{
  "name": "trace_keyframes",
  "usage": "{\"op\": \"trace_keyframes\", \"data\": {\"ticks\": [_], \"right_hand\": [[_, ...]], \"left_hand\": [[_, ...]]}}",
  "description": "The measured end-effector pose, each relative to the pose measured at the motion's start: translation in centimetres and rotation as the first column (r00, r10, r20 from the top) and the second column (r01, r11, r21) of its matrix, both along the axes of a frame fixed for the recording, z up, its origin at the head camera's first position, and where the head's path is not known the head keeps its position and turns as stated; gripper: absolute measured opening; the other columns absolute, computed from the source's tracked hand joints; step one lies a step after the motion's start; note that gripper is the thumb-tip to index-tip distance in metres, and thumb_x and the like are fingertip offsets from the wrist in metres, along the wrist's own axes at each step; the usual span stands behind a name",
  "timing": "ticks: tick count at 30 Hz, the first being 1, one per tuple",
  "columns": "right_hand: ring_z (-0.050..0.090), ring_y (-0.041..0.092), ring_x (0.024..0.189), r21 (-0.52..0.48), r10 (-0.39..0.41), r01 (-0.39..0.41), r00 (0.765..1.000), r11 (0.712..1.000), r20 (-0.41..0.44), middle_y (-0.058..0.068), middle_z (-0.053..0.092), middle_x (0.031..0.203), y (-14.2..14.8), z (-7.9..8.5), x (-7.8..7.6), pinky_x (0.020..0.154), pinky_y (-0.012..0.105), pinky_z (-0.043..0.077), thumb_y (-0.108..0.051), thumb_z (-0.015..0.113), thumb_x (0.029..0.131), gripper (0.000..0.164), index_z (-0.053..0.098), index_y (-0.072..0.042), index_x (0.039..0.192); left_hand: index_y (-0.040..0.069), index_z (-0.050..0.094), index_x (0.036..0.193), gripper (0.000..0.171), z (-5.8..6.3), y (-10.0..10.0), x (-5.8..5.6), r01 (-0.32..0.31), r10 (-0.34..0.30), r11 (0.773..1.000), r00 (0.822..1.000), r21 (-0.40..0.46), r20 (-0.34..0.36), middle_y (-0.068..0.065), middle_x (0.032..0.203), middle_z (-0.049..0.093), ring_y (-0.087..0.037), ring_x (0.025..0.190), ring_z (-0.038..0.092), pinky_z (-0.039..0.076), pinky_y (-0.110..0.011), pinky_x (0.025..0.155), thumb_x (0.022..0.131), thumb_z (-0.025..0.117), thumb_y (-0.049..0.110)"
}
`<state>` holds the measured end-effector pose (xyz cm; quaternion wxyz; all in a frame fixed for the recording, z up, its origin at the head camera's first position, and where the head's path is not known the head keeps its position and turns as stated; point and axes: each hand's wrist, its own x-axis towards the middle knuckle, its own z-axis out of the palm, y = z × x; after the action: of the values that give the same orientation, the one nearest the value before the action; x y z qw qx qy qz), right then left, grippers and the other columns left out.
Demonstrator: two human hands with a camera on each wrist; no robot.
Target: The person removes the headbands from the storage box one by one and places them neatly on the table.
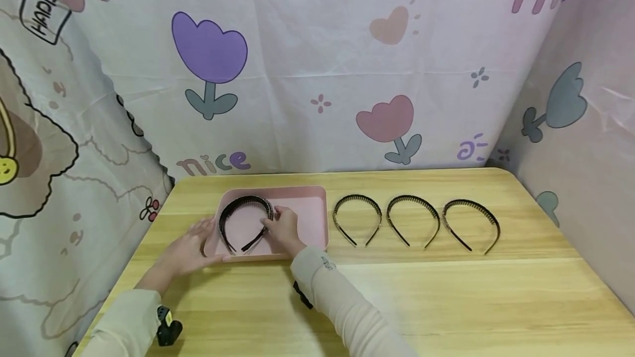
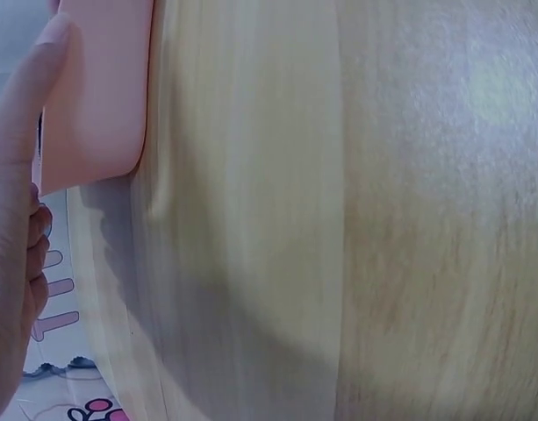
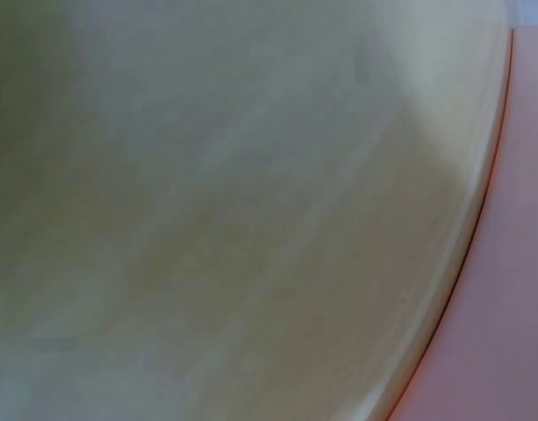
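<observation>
A stack of black toothed headbands (image 1: 246, 200) lies at the left in a shallow pink tray (image 1: 312, 208). My right hand (image 1: 285, 230) reaches over the tray's front side and pinches a black headband at the right side of the stack. My left hand (image 1: 186, 248) holds the tray's front left corner, fingers along the left side and thumb at the front. In the left wrist view, the left thumb (image 2: 42, 66) lies against the tray's pink wall (image 2: 102, 96). The right wrist view shows part of the tray (image 3: 505, 263), with the right hand out of sight.
Three black toothed headbands lie in a row right of the tray: a near one (image 1: 357, 197), a middle one (image 1: 413, 198) and a far right one (image 1: 471, 203). The wooden table (image 1: 446, 302) meets a printed cloth backdrop (image 1: 307, 43) behind and at both sides.
</observation>
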<state>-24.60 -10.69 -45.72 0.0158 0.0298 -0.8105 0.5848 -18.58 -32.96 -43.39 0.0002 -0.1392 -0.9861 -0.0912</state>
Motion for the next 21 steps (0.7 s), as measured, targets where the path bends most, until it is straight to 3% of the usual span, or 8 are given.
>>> {"op": "trace_keyframes", "data": {"ticks": [12,21], "right_hand": [[0.058,0.013,0.089,0.034,0.006,-0.007,1.0,0.999,0.012,0.014,0.067,0.097,0.12,-0.01,-0.64,0.078,0.024,0.054,-0.008,0.073,0.078,0.041,0.062,0.007,0.114],[0.061,0.015,0.094,0.022,0.023,-0.024,0.999,0.999,0.047,0.016,0.067,0.102,0.5,0.46,-0.66,0.075,0.02,0.055,-0.003,0.07,0.079,0.04,0.061,0.007,0.116]], "left_hand": [[-0.01,0.033,0.138,0.103,0.45,0.45,0.0,-0.003,0.003,1.0,1.0,0.003,0.018,-0.029,0.145,0.031,-0.05,0.132,0.028,0.029,-0.062,0.105,0.073,0.063,0.064],[-0.01,0.033,0.139,0.103,0.61,0.27,0.04,-0.017,0.017,1.0,0.999,-0.002,0.034,-0.03,0.145,0.03,-0.052,0.131,0.027,0.03,-0.063,0.104,0.074,0.062,0.065]]}}
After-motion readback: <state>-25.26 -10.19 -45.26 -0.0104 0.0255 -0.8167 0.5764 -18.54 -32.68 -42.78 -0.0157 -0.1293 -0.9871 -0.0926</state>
